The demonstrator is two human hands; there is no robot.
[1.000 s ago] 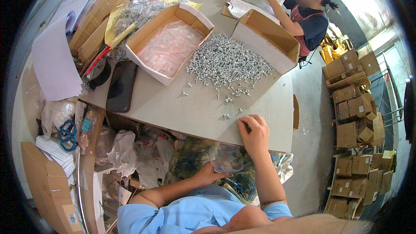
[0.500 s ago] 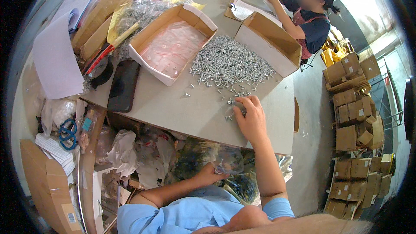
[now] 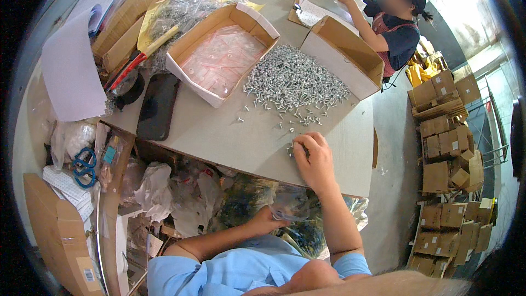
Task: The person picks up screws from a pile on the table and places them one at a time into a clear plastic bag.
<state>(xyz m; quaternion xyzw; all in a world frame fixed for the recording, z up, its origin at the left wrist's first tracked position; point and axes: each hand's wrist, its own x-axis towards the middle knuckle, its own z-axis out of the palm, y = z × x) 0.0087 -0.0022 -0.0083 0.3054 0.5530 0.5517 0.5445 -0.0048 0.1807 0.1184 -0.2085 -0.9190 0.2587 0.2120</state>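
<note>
While the right hand (image 3: 313, 159) pinched a few screws (image 3: 291, 150) in curled fingers on the surface (image 3: 230, 131), the left hand (image 3: 267, 220) gripped one clear bag (image 3: 290, 204) below; two boxes (image 3: 219, 55) flanked the pile (image 3: 293, 79).

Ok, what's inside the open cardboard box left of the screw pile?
The open cardboard box holds small clear plastic bags, lying flat in layers. Whatever lies beneath them, the bottom included, is covered.

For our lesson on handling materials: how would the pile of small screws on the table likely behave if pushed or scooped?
The screws lie loose, with strays scattered at the pile's edge, so a push would likely spread them. They look metal: probably heavy for their size. Being tiny, single ones may slip from the right hand.
</note>
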